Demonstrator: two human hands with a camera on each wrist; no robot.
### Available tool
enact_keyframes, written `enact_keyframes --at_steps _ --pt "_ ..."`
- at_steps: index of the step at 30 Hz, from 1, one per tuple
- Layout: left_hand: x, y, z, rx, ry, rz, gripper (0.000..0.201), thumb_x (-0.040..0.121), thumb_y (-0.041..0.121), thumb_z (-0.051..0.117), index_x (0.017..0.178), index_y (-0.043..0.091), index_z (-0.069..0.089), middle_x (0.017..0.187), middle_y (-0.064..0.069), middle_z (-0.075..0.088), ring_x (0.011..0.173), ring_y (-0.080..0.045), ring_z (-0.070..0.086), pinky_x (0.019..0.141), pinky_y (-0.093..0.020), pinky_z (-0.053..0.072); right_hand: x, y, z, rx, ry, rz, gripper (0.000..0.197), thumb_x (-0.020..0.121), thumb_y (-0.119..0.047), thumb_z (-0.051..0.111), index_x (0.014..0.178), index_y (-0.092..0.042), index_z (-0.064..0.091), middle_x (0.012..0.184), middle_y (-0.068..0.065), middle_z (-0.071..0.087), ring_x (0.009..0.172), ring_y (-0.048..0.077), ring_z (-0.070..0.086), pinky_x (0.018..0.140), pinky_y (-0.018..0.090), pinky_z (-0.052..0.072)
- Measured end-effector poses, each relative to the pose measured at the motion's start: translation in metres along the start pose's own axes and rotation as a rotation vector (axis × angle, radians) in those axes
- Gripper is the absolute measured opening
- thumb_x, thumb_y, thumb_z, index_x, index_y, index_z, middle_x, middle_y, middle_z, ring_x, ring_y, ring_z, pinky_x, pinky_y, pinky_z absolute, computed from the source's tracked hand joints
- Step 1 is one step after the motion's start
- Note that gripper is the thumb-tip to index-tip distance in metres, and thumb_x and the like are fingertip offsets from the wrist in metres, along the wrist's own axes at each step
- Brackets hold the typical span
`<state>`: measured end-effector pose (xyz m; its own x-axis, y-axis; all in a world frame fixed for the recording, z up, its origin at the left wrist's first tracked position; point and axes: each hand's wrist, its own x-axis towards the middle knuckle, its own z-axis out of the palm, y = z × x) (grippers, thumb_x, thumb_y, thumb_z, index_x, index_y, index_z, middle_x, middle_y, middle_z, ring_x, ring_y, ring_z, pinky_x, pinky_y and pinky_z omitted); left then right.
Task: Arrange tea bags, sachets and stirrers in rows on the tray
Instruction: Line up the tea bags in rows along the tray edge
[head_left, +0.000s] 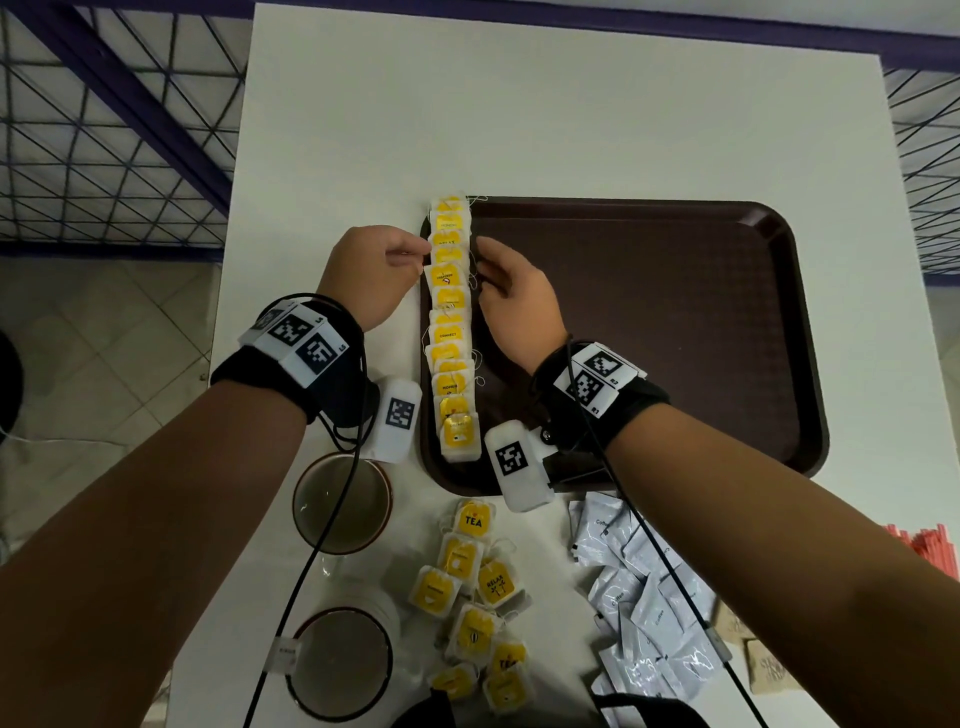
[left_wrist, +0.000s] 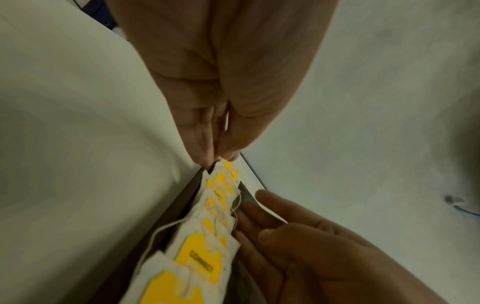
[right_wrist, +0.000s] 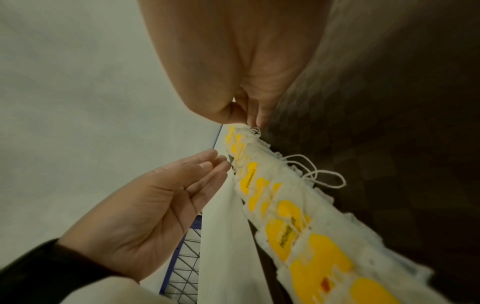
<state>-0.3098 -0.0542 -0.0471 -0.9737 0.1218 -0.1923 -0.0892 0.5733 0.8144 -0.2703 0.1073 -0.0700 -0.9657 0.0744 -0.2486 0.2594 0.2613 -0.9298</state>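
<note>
A row of yellow-tagged tea bags lies overlapped along the left edge of the dark brown tray. My left hand touches the row's left side near its far end with straight fingertips. My right hand rests on the tray, with relaxed fingers against the row's right side and its loose strings. Neither hand holds a bag. Loose tea bags, pale grey sachets and pink stirrers lie on the white table near me.
Two round cups stand left of the loose tea bags. Brown paper packets lie at the near right. The tray's bare floor stretches right of the row. A wire mesh fence runs beyond the table's left edge.
</note>
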Motion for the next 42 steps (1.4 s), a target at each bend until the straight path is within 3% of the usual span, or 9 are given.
enact_keyframes --at_steps 2,6,12,19,22,25,27,34,42 --pt "0.001 0.0 0.001 -0.047 0.0 -0.006 0.024 0.087 0.005 0.058 0.108 0.009 0.068 0.105 -0.006 0.069 0.097 -0.014 0.065 0.091 -0.027 0.05 0.002 0.001 0.0 0.032 -0.018 0.021 0.054 0.084 0.01 0.043 0.136 -0.005 0.042 0.135 0.009 0.051 0.124 0.016 0.05 0.103 0.023 0.041" --pt "0.003 0.001 0.005 -0.09 -0.023 -0.007 0.024 0.087 0.007 0.061 0.11 0.007 0.067 0.107 -0.007 0.068 0.096 -0.012 0.065 0.089 -0.02 0.05 0.004 0.002 0.004 0.039 -0.079 0.002 0.055 0.082 0.007 0.045 0.136 -0.006 0.043 0.133 0.01 0.055 0.122 0.015 0.052 0.105 0.034 0.042" --pt "0.006 0.001 0.002 -0.051 0.026 -0.014 0.03 0.086 0.003 0.054 0.113 0.01 0.066 0.109 -0.005 0.067 0.099 -0.012 0.063 0.092 -0.026 0.049 0.009 0.004 -0.003 -0.004 -0.021 -0.019 0.051 0.084 0.008 0.045 0.132 -0.008 0.047 0.13 0.005 0.056 0.117 0.009 0.052 0.104 0.026 0.042" --pt "0.009 0.006 0.006 -0.075 -0.053 -0.017 0.033 0.09 -0.001 0.049 0.12 0.008 0.06 0.119 -0.005 0.064 0.109 -0.012 0.06 0.095 -0.021 0.046 0.009 0.003 -0.002 0.004 -0.059 -0.035 0.054 0.081 0.011 0.042 0.132 -0.006 0.048 0.13 0.007 0.057 0.118 0.011 0.054 0.103 0.024 0.042" --pt "0.01 0.002 0.001 -0.023 0.015 -0.055 0.031 0.087 0.0 0.052 0.114 0.011 0.063 0.113 -0.005 0.065 0.102 -0.017 0.063 0.093 -0.032 0.05 0.005 0.005 -0.005 -0.021 0.012 -0.042 0.048 0.083 0.012 0.041 0.126 -0.004 0.052 0.122 0.008 0.06 0.107 0.011 0.057 0.098 0.023 0.046" --pt "0.006 -0.001 0.0 -0.067 -0.035 -0.097 0.03 0.083 0.001 0.055 0.109 0.013 0.064 0.106 -0.005 0.066 0.098 -0.021 0.065 0.091 -0.043 0.052 0.003 0.007 -0.003 0.011 -0.003 -0.064 0.044 0.082 0.014 0.041 0.121 0.0 0.054 0.116 0.012 0.063 0.104 0.017 0.061 0.097 0.031 0.048" --pt "0.002 0.001 0.002 -0.102 -0.054 -0.109 0.029 0.082 0.002 0.059 0.107 0.014 0.064 0.103 -0.003 0.065 0.099 -0.02 0.064 0.091 -0.044 0.052 0.002 0.007 -0.001 0.033 -0.027 -0.071 0.042 0.082 0.013 0.042 0.12 0.001 0.055 0.114 0.013 0.063 0.104 0.019 0.062 0.096 0.032 0.049" --pt "-0.003 0.006 0.004 -0.223 -0.055 -0.148 0.029 0.085 -0.002 0.056 0.111 0.008 0.062 0.108 -0.009 0.066 0.095 -0.018 0.066 0.084 -0.034 0.055 0.0 0.012 -0.002 -0.038 0.068 -0.03 0.032 0.085 0.006 0.047 0.109 -0.007 0.063 0.105 0.006 0.067 0.097 0.013 0.063 0.091 0.032 0.052" --pt "-0.009 0.006 0.006 -0.275 -0.066 -0.148 0.026 0.087 -0.003 0.054 0.11 0.006 0.061 0.106 -0.012 0.066 0.095 -0.02 0.067 0.081 -0.028 0.056 0.003 0.004 0.0 -0.005 -0.02 0.048 0.024 0.086 -0.001 0.053 0.105 -0.004 0.068 0.105 0.01 0.069 0.091 0.014 0.062 0.092 0.034 0.051"
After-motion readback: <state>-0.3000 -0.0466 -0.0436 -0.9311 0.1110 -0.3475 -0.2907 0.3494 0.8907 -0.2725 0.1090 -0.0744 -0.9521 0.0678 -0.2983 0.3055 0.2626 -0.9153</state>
